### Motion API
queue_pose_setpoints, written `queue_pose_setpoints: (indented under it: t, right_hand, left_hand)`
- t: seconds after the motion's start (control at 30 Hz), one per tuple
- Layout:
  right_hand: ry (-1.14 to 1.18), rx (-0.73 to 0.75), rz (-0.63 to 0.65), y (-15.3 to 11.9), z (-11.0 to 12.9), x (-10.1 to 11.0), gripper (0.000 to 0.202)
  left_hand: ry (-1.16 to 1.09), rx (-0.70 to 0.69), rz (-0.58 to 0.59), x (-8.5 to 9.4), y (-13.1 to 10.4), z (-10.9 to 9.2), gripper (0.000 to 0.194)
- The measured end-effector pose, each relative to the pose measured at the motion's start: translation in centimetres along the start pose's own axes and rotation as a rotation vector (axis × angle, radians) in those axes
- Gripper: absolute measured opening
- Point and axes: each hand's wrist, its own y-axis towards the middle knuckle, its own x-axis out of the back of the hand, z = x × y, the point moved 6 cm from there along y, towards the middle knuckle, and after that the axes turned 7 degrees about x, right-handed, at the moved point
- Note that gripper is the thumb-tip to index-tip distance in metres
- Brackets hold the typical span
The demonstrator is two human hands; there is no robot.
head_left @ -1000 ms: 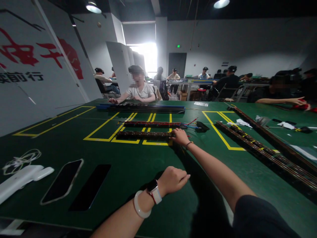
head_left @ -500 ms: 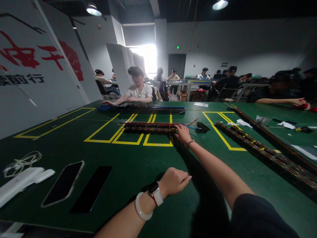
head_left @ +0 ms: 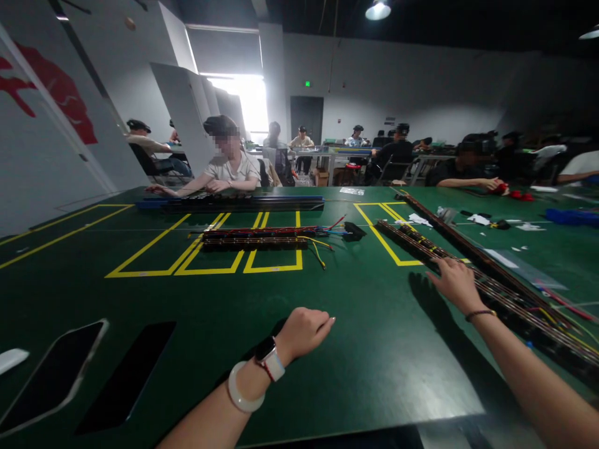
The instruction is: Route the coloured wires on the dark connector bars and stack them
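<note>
Green counter [head_left: 262, 290]: right grip [head_left: 442, 268], fingers half-bent, has shifted from short bundle [head_left: 255, 244] at its left to long bundle [head_left: 505, 300]; left grip [head_left: 304, 332] loosely curled; hold indeterminable for both.

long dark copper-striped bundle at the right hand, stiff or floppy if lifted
The long dark copper-striped bundle probably sags, being slim for its length, though lying straight hints at some stiffness. Its parallel strands may resist rolling.

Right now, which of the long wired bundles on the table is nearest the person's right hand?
The nearer diagonal bundle, on the right: the right hand overlaps it in view. The farther diagonal bundle lies beyond; the middle pair of bundles lies leftward.
</note>
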Motion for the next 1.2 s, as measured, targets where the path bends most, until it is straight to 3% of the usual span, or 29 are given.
queue_pose_setpoints:
  t: [0.1, 0.23, 0.53, 0.87, 1.07, 1.2]
  right_hand:
    - [-0.102, -0.124, 0.065, -3.0, -5.6, 0.3, 0.042]
    - [-0.098, -0.199, 0.133, -5.0, -8.5, 0.1, 0.043]
    - [-0.029, -0.355, 0.272, -4.1, -9.3, -1.4, 0.052]
    - [0.132, -0.348, 0.285, -2.0, -10.1, -2.5, 0.048]
    - [0.240, -0.355, 0.224, -2.1, -9.8, -2.2, 0.044]
    - [0.135, -0.290, 0.067, -2.7, -8.6, 0.2, 0.043]
  left_hand:
    - [0.011, 0.004, 0.011, -0.2, 0.1, 0.1, 0.039]
    - [0.041, 0.004, 0.003, -0.2, 0.1, 0.1, 0.039]
    - [0.007, 0.041, 0.036, 0.1, 0.2, 0.3, 0.042]
    - [0.029, 0.004, 0.036, -0.2, 0.1, 0.3, 0.043]
    - [0.045, 0.001, 0.025, -0.1, 0.1, 0.3, 0.042]
    - [0.059, -0.010, 0.015, -0.1, 0.0, 0.0, 0.040]
